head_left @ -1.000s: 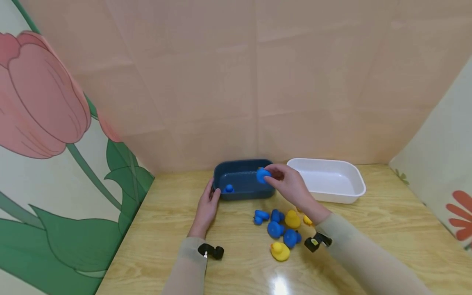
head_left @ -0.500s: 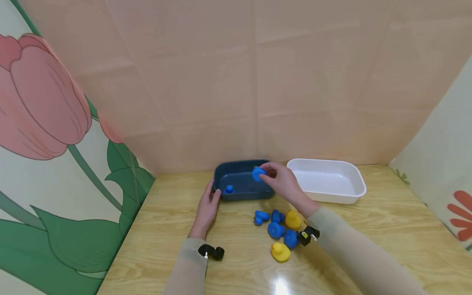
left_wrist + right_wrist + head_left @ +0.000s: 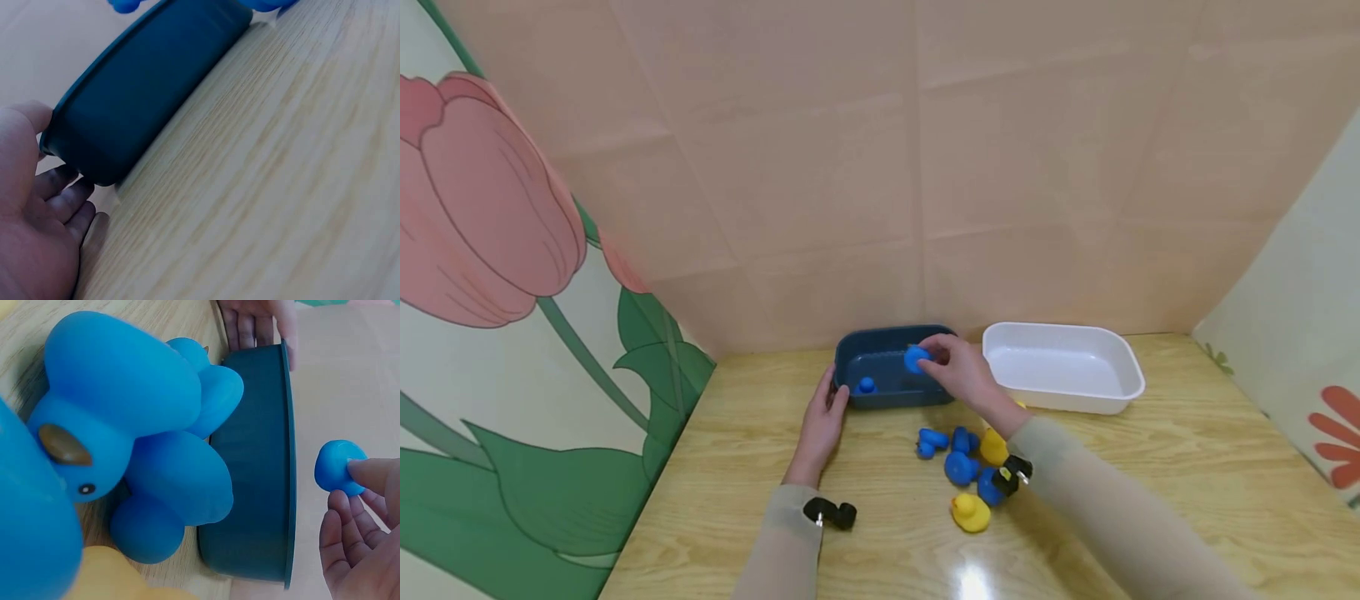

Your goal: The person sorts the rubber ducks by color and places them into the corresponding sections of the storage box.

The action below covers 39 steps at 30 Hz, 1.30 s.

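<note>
In the head view my right hand pinches a blue rubber duck between thumb and fingers, over the right part of a dark blue tray. The right wrist view shows this held duck above the level of the rim. Another blue duck sits inside the tray near its front left corner. My left hand holds the tray's left end; in the left wrist view its thumb lies at the rim and the other fingers bend around the end wall.
Several blue ducks lie in a group on the wooden table before the tray, with yellow ducks among them. A white tray stands to the right. A pinkish cloth wall rises behind both trays.
My right hand has carried the blue duck a little leftward, further over the dark blue tray. Its forearm now covers part of the duck group. My left hand stays at the tray's end.
</note>
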Tool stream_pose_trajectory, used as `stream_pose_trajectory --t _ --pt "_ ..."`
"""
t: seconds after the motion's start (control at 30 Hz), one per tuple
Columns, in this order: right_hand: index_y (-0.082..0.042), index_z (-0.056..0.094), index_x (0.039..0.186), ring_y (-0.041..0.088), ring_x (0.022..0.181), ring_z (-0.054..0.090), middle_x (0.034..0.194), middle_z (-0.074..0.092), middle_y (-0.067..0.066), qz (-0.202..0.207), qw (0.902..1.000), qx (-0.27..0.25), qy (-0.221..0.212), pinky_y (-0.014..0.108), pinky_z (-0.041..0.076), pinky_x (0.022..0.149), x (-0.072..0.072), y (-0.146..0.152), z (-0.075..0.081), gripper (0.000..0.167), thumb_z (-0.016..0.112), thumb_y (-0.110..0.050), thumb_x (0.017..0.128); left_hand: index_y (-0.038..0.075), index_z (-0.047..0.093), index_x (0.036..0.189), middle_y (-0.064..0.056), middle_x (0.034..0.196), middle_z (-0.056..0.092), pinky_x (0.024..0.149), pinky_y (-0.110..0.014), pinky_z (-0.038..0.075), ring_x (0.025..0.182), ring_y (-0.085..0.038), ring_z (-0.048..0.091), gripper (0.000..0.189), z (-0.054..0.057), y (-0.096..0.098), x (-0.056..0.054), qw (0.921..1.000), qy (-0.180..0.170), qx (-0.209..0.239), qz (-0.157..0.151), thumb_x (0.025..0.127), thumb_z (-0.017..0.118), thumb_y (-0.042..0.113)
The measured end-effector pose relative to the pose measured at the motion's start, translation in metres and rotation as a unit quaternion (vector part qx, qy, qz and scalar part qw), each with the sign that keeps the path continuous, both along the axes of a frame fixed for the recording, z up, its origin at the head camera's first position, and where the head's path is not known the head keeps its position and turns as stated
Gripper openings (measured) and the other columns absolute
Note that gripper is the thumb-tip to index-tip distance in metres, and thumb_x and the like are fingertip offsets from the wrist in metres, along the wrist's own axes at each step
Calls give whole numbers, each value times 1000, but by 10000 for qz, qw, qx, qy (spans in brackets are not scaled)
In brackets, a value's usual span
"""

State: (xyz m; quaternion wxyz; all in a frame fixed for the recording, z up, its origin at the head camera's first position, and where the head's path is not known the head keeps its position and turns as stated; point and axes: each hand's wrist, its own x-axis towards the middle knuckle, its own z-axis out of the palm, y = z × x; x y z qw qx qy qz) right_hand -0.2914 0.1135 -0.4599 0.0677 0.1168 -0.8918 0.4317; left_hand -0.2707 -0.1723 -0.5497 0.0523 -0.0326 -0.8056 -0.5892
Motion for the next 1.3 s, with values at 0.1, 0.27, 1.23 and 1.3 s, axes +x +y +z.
stream_pose_trajectory --t 0.1,0.27,1.23,1.3 --pt "-9 76 132 30 106 70 124 76 10 31 10000 -8 -9 47 62 91 -2 -1 -2 30 80 -20 105 20 30 177 -5 180 29 131 -50 30 163 -32 33 62 0 0 0 10000 -7 27 4 120 51 33" --pt "-5 75 135 30 105 70 124 76 11 72 9999 -68 36 48 61 92 -2 0 -3 34 81 -17 104 21 30 177 -3 180 28 131 -50 31 163 -31 33 64 0 0 1 10000 2 8 -29 119 51 39" --pt "-8 74 135 25 100 71 124 76 14 396 9989 -185 148 45 62 92 39 19 6 34 80 -22 105 21 29 177 -5 180 28 131 -49 31 163 -31 33 62 4 1 2 10000 44 -6 -89 120 50 34" --pt "-8 75 135 25 101 72 124 76 13 405 9990 -169 112 46 62 92 42 20 6 34 81 -23 104 21 29 177 -7 180 29 131 -49 31 163 -31 33 62 4 1 2 9999 70 -12 -92 120 51 34"
